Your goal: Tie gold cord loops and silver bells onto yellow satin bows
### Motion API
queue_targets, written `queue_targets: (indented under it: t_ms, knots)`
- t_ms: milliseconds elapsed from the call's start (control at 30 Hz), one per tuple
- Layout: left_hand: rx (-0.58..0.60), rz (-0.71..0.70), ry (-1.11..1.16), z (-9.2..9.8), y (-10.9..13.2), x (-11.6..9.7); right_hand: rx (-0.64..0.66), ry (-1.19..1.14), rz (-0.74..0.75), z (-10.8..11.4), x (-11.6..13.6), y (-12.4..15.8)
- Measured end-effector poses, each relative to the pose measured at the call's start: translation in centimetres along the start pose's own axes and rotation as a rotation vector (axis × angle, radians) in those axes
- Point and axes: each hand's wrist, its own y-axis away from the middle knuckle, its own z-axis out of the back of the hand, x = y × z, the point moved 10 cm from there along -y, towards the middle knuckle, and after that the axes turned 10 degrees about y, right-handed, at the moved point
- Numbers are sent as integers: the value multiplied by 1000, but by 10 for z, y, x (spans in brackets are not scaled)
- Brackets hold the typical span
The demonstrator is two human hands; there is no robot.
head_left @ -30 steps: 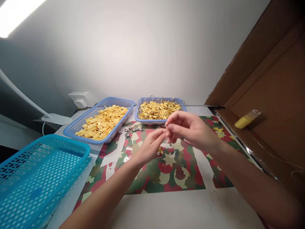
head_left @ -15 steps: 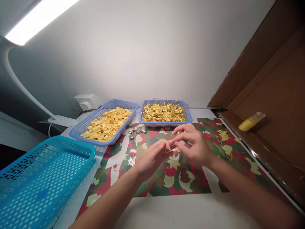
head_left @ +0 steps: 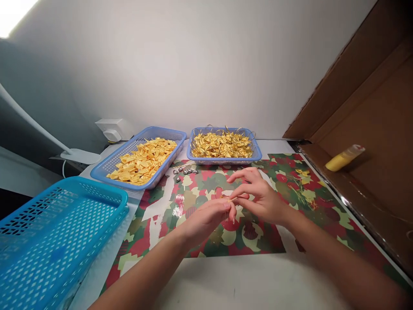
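My left hand (head_left: pixel 211 217) is closed in a pinch above the patterned sheet, with the thumb and fingertips together. Between the fingertips of both hands is a thin gold cord (head_left: pixel 230 199), partly hidden by the fingers. My right hand (head_left: pixel 258 196) pinches at it with thumb and index finger, while its other fingers stay raised and spread. Beyond the hands, a blue basket (head_left: pixel 225 161) holds many gold bows with cord ties. The blue basket (head_left: pixel 155 183) on the left is heaped with plain yellow ribbon bows.
Several small silvery pieces (head_left: pixel 186 171) lie beside the baskets. An aqua basket (head_left: pixel 112 228) stands at left, near a white lamp (head_left: pixel 79 156). Yellow scraps (head_left: pixel 305 193) lie at right on the patterned sheet (head_left: pixel 206 252). A yellow tube (head_left: pixel 343 158) rests by the cardboard wall (head_left: pixel 364 107).
My fingertips have shifted slightly right and the left hand has turned flatter. The right thumb and index finger have come together on the cord. The camera view has tilted a little.
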Motion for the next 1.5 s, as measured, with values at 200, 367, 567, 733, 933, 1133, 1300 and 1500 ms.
queue_targets:
  t_ms: [200, 367, 567, 733, 933, 1133, 1300, 1500]
  knots:
    - [2, -34, -342, 9, 8, -10, 85, -33, 46, 39, 3, 21]
    - [-26, -84, -473, 8, 9, -18, 13, -154, -72, 45, -9, 30]
    - [-89, -123, -404, 9, 7, -19, -14, -220, -323, -9, -13, 33]
    - [-94, -182, -415, 7, 6, -21, -85, -352, -415, -39, -9, 31]
    - [-86, -186, -441, 6, 6, -19, -126, -461, -384, -36, -9, 31]
    - [-117, -175, -652, 15, 9, -17, -258, -393, -407, -2, -31, 46]
    - [-101, -204, -1070, 17, 11, -15, -399, -481, -481, 34, -56, 49]
    - [-26, -304, -1241, 18, 13, -18, -652, -721, -576, 89, -92, 44]
